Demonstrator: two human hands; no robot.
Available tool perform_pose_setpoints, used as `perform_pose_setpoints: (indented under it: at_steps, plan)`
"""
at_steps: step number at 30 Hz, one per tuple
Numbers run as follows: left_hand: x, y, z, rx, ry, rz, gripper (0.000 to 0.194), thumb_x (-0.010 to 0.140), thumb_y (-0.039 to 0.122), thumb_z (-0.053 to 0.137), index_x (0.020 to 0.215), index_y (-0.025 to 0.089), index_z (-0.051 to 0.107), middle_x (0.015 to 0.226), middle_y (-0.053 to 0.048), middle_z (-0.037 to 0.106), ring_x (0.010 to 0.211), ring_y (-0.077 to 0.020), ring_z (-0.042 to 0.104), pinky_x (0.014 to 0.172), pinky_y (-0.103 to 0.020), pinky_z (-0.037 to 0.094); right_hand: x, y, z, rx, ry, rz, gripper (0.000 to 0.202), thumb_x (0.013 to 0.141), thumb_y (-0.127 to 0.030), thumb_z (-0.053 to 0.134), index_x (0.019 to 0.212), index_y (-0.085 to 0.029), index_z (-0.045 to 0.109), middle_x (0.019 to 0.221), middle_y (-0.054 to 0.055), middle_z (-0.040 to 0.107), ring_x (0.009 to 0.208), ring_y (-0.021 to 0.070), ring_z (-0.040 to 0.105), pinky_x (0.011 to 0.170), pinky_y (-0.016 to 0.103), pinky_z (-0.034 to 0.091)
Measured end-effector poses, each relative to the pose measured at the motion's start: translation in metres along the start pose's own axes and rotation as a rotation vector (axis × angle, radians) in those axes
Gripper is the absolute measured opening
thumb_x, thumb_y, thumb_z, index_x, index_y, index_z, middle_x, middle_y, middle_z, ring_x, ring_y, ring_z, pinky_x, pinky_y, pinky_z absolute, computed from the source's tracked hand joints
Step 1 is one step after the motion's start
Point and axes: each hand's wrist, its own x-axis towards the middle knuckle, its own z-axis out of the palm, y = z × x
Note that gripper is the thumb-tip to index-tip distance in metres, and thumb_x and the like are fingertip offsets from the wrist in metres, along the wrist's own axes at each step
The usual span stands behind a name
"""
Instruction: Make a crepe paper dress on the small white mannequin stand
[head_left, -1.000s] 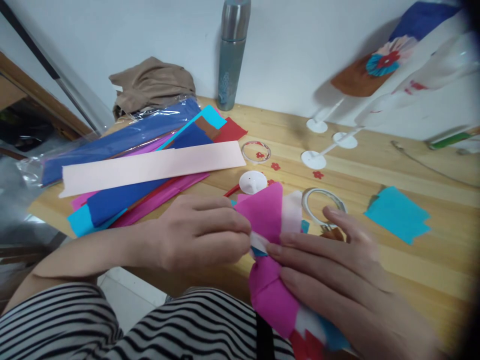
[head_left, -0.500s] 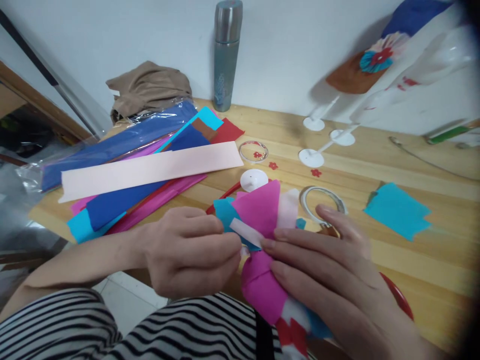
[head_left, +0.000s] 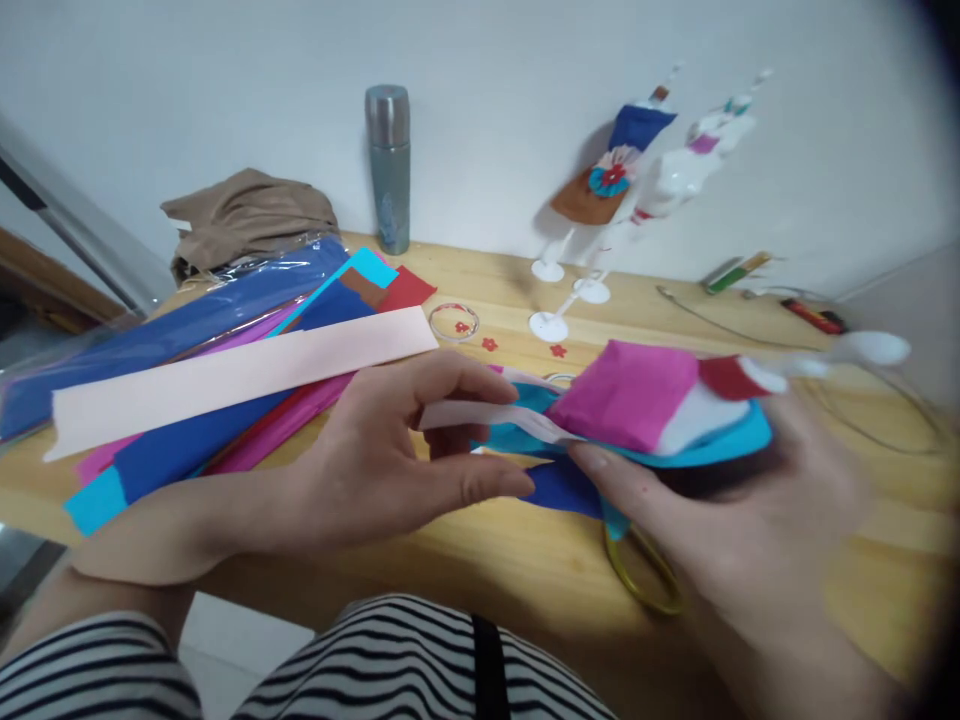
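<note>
My right hand [head_left: 742,530] grips a small white plastic form wrapped in coloured crepe paper [head_left: 630,395], with its thumb pressed on the near side. The form lies tilted sideways, and a white rounded end sticks out at the right. Magenta, white, turquoise and red paper cover it. A narrow pale pink strip [head_left: 495,418] runs from its middle towards my left hand [head_left: 405,450]. The fingers and thumb of that hand are parted around the strip's free end and the turquoise paper. A dark blue paper piece [head_left: 562,487] hangs below.
Coloured paper strips [head_left: 247,365] lie at left, beside a plastic-wrapped bundle [head_left: 187,300] and brown cloth [head_left: 251,215]. Behind stand a flask [head_left: 390,180] and dressed forms [head_left: 607,185] on round bases. Red paper flowers [head_left: 489,344], a wire ring [head_left: 454,321] and a yellow loop [head_left: 641,570] are nearby.
The wrapped form has turned from upright to lying sideways, its end now pointing right. My left hand has gone from closed to parted fingers. The view has shifted to the right.
</note>
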Motion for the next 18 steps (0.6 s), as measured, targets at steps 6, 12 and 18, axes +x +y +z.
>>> perform_pose_setpoints:
  at_steps: [6,12,18]
  plan:
    - [0.014,0.011,0.014,0.232,0.069,0.022,0.018,0.084,0.012,0.073,0.07,0.018,0.064,0.066,0.003,0.058,0.057,-0.0075,0.052,0.049,-0.019,0.042,0.005,0.008,0.0,0.021,0.021,-0.007,0.043,0.075,-0.037,0.086,0.116,-0.036,0.073,0.103,0.0,0.078,0.083,0.0272,0.073,0.072,0.045,0.059]
    - [0.014,0.013,0.018,0.153,0.158,0.189,0.012,0.078,0.01,0.077,0.08,0.017,0.067,0.088,-0.004,0.074,0.066,-0.01,0.063,0.051,-0.02,0.05,0.009,0.009,0.001,0.074,0.021,0.045,0.043,0.07,-0.034,0.087,0.111,-0.032,0.075,0.092,-0.001,0.078,0.076,0.0246,0.071,0.065,0.041,0.055]
    - [0.018,0.013,0.021,-0.172,0.124,-0.252,0.039,0.069,0.02,0.089,0.105,0.018,0.072,0.089,-0.003,0.074,0.069,-0.0127,0.067,0.06,-0.024,0.058,0.011,0.011,0.003,0.106,0.046,0.048,0.048,0.066,-0.03,0.088,0.112,-0.03,0.074,0.089,-0.004,0.077,0.069,0.0184,0.066,0.059,0.033,0.051]
